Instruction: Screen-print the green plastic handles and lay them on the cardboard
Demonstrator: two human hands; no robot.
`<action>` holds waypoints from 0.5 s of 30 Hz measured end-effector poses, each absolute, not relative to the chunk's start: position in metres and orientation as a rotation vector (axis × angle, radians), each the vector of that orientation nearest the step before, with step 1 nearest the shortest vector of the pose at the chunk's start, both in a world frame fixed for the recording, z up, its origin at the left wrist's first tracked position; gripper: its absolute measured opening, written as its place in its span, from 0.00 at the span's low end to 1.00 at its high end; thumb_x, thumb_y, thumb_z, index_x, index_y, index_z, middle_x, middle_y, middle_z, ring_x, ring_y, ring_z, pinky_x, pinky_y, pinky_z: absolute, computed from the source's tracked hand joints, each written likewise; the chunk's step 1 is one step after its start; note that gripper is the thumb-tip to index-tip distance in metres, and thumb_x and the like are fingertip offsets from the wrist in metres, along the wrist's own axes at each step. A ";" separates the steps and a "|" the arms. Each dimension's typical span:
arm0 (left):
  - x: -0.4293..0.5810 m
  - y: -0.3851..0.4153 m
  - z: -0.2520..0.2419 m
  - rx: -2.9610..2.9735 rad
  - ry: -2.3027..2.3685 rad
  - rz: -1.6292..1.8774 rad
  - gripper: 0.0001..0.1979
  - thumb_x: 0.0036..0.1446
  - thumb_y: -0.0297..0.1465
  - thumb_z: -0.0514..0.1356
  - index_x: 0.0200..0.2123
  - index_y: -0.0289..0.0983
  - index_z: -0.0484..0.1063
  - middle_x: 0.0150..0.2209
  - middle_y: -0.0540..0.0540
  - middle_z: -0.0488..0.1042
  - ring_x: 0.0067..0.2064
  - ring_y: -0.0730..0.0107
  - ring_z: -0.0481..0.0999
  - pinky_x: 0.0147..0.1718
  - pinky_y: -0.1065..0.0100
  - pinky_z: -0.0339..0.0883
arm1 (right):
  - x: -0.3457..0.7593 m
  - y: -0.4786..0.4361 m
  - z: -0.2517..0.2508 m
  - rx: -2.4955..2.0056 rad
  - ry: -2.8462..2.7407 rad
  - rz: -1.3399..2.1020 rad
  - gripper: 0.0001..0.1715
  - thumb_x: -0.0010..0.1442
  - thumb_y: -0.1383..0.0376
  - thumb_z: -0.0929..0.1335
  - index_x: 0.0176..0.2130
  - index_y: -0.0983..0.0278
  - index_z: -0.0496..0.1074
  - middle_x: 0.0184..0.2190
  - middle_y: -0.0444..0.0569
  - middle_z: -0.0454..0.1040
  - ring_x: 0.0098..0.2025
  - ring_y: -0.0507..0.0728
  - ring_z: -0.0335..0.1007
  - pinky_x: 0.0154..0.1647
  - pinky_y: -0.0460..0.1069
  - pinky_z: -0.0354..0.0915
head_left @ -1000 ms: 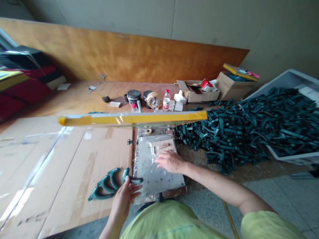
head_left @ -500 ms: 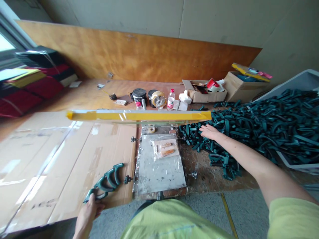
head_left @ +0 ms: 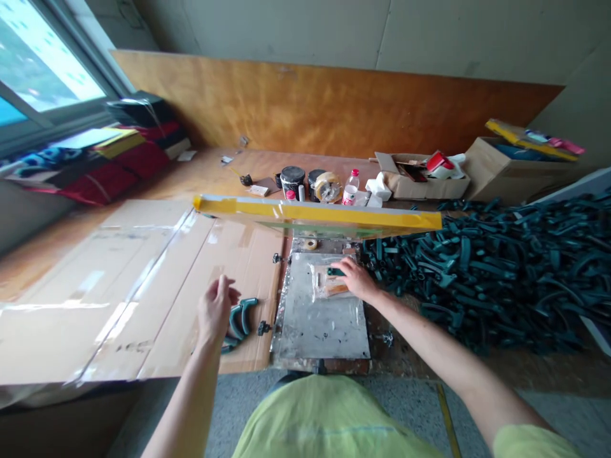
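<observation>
My right hand (head_left: pixel 354 277) is closed on a dark green plastic handle piece (head_left: pixel 335 271), at the small holder (head_left: pixel 322 291) on the grey base plate (head_left: pixel 317 331). The holder has orange-brown blocks under clear film. My fingers hide part of the piece. Above the cardboard sheet (head_left: pixel 157 305) hangs my left hand (head_left: pixel 219 302), its fingers loosely curled and apart, with nothing visible in them. Several dark green handle pieces (head_left: pixel 245 315) lie on the cardboard beside it, partly hidden by the hand. A yellow-taped frame (head_left: pixel 315 213) is raised behind the plate.
A large heap of green handle pieces (head_left: pixel 477 267) covers the bench at right. Behind the frame stand black tubs (head_left: pixel 292 179), a tape roll (head_left: pixel 328 187), a bottle (head_left: pixel 351 186) and a cardboard box (head_left: pixel 429 186). Black knobs (head_left: pixel 263 328) stick out beside the plate.
My right hand has gone from the heap to the holder with a green handle piece. My left hand has let go of a piece on the cardboard and risen. The view has shifted left.
</observation>
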State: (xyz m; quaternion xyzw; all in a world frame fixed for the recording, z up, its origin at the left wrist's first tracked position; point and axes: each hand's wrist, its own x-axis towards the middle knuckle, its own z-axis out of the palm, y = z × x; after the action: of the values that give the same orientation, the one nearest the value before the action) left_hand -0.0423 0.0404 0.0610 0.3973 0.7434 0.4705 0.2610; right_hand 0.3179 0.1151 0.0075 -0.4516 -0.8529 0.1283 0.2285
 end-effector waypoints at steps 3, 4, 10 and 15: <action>-0.005 0.081 0.111 1.083 1.652 1.560 0.21 0.57 0.50 0.56 0.39 0.37 0.72 0.20 0.52 0.72 0.21 0.74 0.69 0.22 0.74 0.65 | 0.293 0.105 -0.011 -1.182 -2.478 0.227 0.19 0.63 0.71 0.66 0.52 0.58 0.73 0.41 0.48 0.71 0.41 0.56 0.69 0.44 0.50 0.66; 0.005 0.089 0.126 1.098 1.556 1.627 0.20 0.57 0.49 0.57 0.39 0.37 0.72 0.20 0.53 0.71 0.21 0.75 0.69 0.21 0.75 0.64 | 0.292 0.103 -0.014 -1.152 -2.499 0.199 0.18 0.63 0.69 0.66 0.53 0.58 0.73 0.40 0.49 0.71 0.42 0.57 0.68 0.45 0.51 0.66; 0.032 0.109 0.174 1.145 1.270 1.810 0.19 0.62 0.47 0.52 0.30 0.38 0.64 0.19 0.53 0.70 0.18 0.78 0.66 0.19 0.76 0.62 | 0.301 0.101 -0.015 -0.982 -2.519 0.264 0.15 0.65 0.67 0.65 0.50 0.62 0.76 0.38 0.51 0.74 0.43 0.57 0.66 0.46 0.52 0.66; 0.032 0.107 0.170 1.165 1.311 1.732 0.22 0.63 0.48 0.49 0.29 0.37 0.66 0.21 0.51 0.70 0.20 0.78 0.68 0.22 0.75 0.64 | 0.288 0.096 -0.021 -1.179 -2.469 0.208 0.16 0.65 0.68 0.64 0.48 0.61 0.77 0.39 0.52 0.76 0.43 0.59 0.66 0.47 0.55 0.66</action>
State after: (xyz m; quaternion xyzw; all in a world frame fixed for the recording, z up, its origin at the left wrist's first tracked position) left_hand 0.0324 0.1065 0.1701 0.4457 0.5017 0.6629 0.3320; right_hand 0.2878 0.0961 -0.0207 -0.4213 -0.8821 0.0741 0.1973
